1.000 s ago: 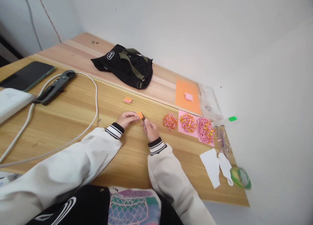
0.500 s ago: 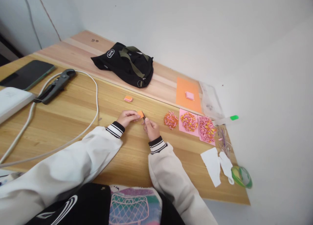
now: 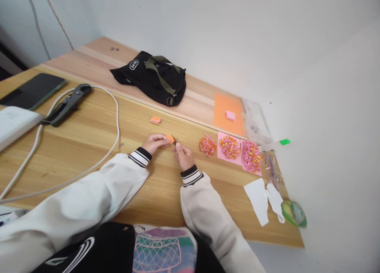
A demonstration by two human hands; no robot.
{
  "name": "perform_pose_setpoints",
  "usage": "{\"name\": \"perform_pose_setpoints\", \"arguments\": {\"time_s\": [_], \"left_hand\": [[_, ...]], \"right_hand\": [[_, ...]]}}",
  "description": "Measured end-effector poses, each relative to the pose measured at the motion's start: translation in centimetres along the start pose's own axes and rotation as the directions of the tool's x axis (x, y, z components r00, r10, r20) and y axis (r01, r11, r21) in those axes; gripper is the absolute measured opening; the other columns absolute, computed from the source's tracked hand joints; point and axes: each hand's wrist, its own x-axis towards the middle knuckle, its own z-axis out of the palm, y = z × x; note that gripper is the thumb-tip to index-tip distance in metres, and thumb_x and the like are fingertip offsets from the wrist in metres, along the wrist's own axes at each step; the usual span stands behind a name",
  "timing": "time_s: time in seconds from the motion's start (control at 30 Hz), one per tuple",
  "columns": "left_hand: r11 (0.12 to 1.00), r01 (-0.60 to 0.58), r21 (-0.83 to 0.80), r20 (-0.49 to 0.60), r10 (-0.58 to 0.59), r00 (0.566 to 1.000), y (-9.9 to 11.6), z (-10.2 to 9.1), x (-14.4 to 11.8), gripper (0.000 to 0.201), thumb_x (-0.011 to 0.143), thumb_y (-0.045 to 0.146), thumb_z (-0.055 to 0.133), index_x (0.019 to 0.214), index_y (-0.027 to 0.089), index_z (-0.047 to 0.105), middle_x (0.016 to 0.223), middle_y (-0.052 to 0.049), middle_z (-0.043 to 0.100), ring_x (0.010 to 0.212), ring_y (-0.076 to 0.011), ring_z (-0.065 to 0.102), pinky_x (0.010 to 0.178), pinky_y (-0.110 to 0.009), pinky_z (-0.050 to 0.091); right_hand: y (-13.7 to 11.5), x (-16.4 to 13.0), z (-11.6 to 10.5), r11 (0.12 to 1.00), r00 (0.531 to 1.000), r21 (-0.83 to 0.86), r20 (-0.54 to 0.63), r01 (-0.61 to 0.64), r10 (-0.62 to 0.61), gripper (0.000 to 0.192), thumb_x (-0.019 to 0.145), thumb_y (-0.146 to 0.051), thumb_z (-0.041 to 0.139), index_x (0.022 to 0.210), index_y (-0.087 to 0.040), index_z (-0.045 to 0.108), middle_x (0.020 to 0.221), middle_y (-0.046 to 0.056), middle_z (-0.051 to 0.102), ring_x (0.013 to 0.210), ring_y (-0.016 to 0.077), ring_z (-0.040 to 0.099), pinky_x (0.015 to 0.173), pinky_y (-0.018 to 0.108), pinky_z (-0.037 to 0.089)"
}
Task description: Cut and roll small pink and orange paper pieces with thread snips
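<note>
My left hand (image 3: 154, 142) pinches a small orange paper piece (image 3: 170, 138) just above the wooden table (image 3: 89, 146). My right hand (image 3: 184, 155) is closed around a thin dark tool (image 3: 174, 141) whose tip meets the paper's right edge. Both hands rest close together near the table's middle. To their right lie three heaps of tiny rolled paper bits: an orange heap (image 3: 208, 144) on the bare wood, and two more heaps on pink sheets (image 3: 229, 147) (image 3: 251, 156).
A black bag (image 3: 151, 77), an orange sheet (image 3: 228, 114) with a pink pad and a small orange pad (image 3: 155, 120) lie farther back. Pliers (image 3: 67, 104), a white cable (image 3: 114, 118), a phone (image 3: 31, 90) sit left. White scraps (image 3: 257, 201) and green tape (image 3: 292, 214) sit at the right edge.
Nothing has visibly changed with the hands; only the camera view has shifted slightly.
</note>
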Motion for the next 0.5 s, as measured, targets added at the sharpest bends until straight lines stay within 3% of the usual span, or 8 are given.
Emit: {"name": "perform_pose_setpoints", "arguments": {"time_s": [0.5], "left_hand": [[1.000, 0.016, 0.018, 0.013, -0.016, 1.000, 0.16, 0.06, 0.05, 0.019, 0.051, 0.027, 0.071, 0.045, 0.013, 0.060, 0.043, 0.002, 0.052, 0.044, -0.0078, 0.043, 0.046, -0.023, 0.033]], "right_hand": [[-0.38, -0.07, 0.10, 1.000, 1.000, -0.026, -0.018, -0.007, 0.007, 0.048, 0.071, -0.060, 0.045, 0.056, -0.015, 0.053, 0.039, -0.006, 0.036, 0.037, 0.0060, 0.030, 0.041, 0.022, 0.026]]}}
